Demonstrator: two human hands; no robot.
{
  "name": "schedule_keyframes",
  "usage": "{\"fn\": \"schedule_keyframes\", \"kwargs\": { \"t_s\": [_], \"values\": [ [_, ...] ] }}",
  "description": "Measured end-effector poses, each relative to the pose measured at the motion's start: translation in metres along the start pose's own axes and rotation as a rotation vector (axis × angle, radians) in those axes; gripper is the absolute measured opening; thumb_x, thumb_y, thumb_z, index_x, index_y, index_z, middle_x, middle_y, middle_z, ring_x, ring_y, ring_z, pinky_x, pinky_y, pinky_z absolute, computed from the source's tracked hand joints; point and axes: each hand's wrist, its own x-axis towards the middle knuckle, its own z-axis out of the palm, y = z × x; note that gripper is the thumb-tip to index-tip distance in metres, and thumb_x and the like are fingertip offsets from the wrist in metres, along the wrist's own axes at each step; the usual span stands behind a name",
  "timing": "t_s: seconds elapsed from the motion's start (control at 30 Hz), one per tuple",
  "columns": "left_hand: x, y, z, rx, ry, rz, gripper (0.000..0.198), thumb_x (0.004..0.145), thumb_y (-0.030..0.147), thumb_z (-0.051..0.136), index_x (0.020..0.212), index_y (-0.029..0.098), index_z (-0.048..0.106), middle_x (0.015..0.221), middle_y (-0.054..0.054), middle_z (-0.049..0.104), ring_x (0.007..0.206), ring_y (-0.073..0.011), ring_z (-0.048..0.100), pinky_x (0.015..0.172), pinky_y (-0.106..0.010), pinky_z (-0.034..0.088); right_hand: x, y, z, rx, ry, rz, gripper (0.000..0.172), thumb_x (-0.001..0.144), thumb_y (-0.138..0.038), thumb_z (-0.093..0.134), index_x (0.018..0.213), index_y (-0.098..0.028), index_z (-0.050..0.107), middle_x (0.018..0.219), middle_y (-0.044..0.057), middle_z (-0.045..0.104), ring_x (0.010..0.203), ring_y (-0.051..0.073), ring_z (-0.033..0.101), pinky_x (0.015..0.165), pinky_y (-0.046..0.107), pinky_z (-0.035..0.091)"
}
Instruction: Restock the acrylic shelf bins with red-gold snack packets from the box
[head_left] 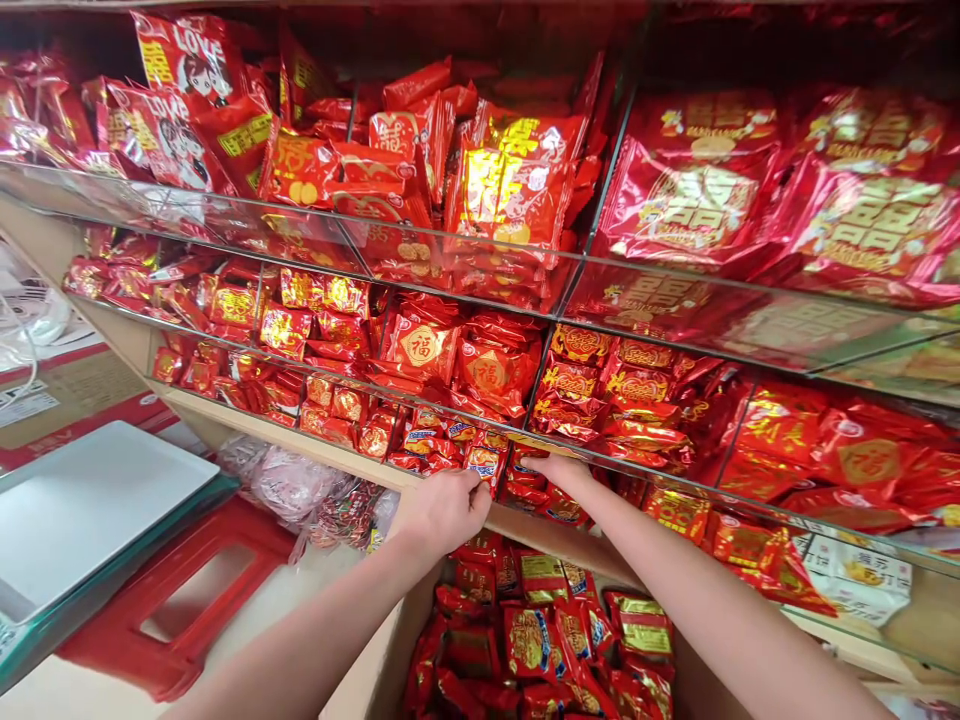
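Observation:
My left hand [442, 508] is closed at the front edge of the bottom shelf. Its thumb and finger meet a small red snack packet [486, 458] with a blue and white label. To its right, my right hand [561, 472] reaches into the adjacent bottom compartment, over red packets [529, 490]. The fingers of that hand point left and are partly hidden under the glass ledge, so their grip does not show. Below both forearms stands an open cardboard box [394, 640] holding many red and gold snack packets [534, 640].
Tilted shelves with glass fronts [450, 255] and dividers hold red wrapped snacks [517, 180] in rows. At left are a scale with a white tray [105, 510], a red plastic stool [187, 600] and clear bags [292, 485]. White packages [855, 575] sit at lower right.

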Motion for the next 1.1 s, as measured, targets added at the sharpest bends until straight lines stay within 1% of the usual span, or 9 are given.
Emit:
{"fn": "schedule_keyframes", "kwargs": {
  "t_s": [0.17, 0.27, 0.37, 0.43, 0.53, 0.6, 0.83, 0.97, 1.1],
  "values": [
    [0.000, -0.001, -0.002, -0.011, -0.024, -0.035, 0.034, 0.081, 0.037, 0.029, 0.073, 0.020, 0.059, 0.078, -0.004, 0.064, 0.075, -0.0187, 0.058, 0.065, -0.026, 0.037, -0.046, 0.004, -0.022, -0.047, -0.042, -0.006, 0.060, 0.070, -0.051, 0.049, 0.117, -0.014, 0.046, 0.121, 0.013, 0.048, 0.111, 0.029, 0.043, 0.091, 0.041, 0.033],
    [0.002, -0.003, 0.000, -0.002, -0.007, -0.013, 0.034, 0.081, 0.038, 0.029, 0.072, 0.021, 0.058, 0.077, -0.004, 0.064, 0.075, -0.0190, 0.058, 0.066, -0.027, 0.037, -0.092, 0.015, -0.036, -0.053, -0.001, -0.066, 0.067, 0.072, -0.054, 0.044, 0.125, -0.014, 0.037, 0.130, 0.011, 0.038, 0.119, 0.024, 0.034, 0.097, 0.037, 0.028],
    [0.003, -0.002, 0.001, 0.004, -0.006, -0.007, 0.034, 0.081, 0.037, 0.028, 0.071, 0.021, 0.057, 0.076, -0.004, 0.063, 0.075, -0.0182, 0.058, 0.067, -0.027, 0.037, -0.127, 0.022, -0.042, -0.087, 0.072, -0.134, 0.060, 0.074, -0.052, 0.043, 0.123, -0.017, 0.041, 0.133, 0.009, 0.033, 0.123, 0.022, 0.026, 0.100, 0.037, 0.023],
    [0.003, -0.001, 0.001, 0.006, -0.005, -0.009, 0.035, 0.082, 0.037, 0.027, 0.071, 0.021, 0.057, 0.077, -0.004, 0.063, 0.075, -0.0180, 0.058, 0.067, -0.026, 0.037, -0.134, 0.024, -0.043, -0.089, 0.052, -0.159, 0.048, 0.078, -0.048, 0.039, 0.114, -0.017, 0.049, 0.128, 0.010, 0.040, 0.119, 0.023, 0.033, 0.098, 0.036, 0.026],
    [0.002, 0.002, 0.000, 0.017, -0.002, -0.017, 0.036, 0.082, 0.038, 0.027, 0.071, 0.021, 0.056, 0.078, -0.003, 0.063, 0.075, -0.0186, 0.058, 0.066, -0.026, 0.036, -0.117, 0.021, -0.042, -0.107, -0.052, -0.246, 0.035, 0.082, -0.038, 0.036, 0.103, -0.019, 0.055, 0.114, 0.008, 0.053, 0.105, 0.019, 0.048, 0.090, 0.032, 0.035],
    [0.002, 0.003, -0.001, 0.024, -0.005, -0.029, 0.036, 0.082, 0.038, 0.027, 0.072, 0.021, 0.057, 0.078, -0.004, 0.063, 0.075, -0.0185, 0.057, 0.067, -0.026, 0.036, -0.095, 0.018, -0.039, -0.142, -0.109, -0.293, 0.033, 0.076, -0.037, 0.047, 0.104, -0.020, 0.054, 0.111, 0.006, 0.055, 0.101, 0.019, 0.050, 0.087, 0.030, 0.037],
    [0.001, 0.001, -0.002, 0.001, -0.017, -0.044, 0.034, 0.081, 0.038, 0.029, 0.072, 0.022, 0.057, 0.077, -0.003, 0.063, 0.074, -0.0172, 0.057, 0.066, -0.025, 0.036, -0.034, 0.013, -0.018, -0.270, -0.193, -0.335, 0.066, 0.041, -0.020, 0.076, 0.103, -0.019, 0.054, 0.112, 0.010, 0.053, 0.109, 0.028, 0.042, 0.091, 0.035, 0.032],
    [0.002, -0.001, -0.001, -0.016, -0.037, -0.067, 0.031, 0.080, 0.035, 0.032, 0.071, 0.021, 0.058, 0.078, -0.004, 0.063, 0.077, -0.0182, 0.057, 0.067, -0.025, 0.035, -0.023, 0.015, -0.012, -0.252, -0.180, -0.291, 0.050, 0.053, -0.012, 0.067, 0.101, -0.018, 0.054, 0.102, 0.011, 0.058, 0.097, 0.028, 0.052, 0.084, 0.035, 0.036],
    [0.004, -0.003, 0.001, -0.016, -0.031, -0.034, 0.030, 0.080, 0.035, 0.031, 0.071, 0.022, 0.058, 0.077, -0.003, 0.063, 0.075, -0.0175, 0.057, 0.066, -0.025, 0.035, -0.016, 0.019, -0.012, -0.128, -0.091, -0.194, 0.025, 0.068, -0.023, 0.058, 0.093, -0.019, 0.058, 0.100, 0.009, 0.061, 0.098, 0.027, 0.052, 0.086, 0.035, 0.035]
  ]
}}
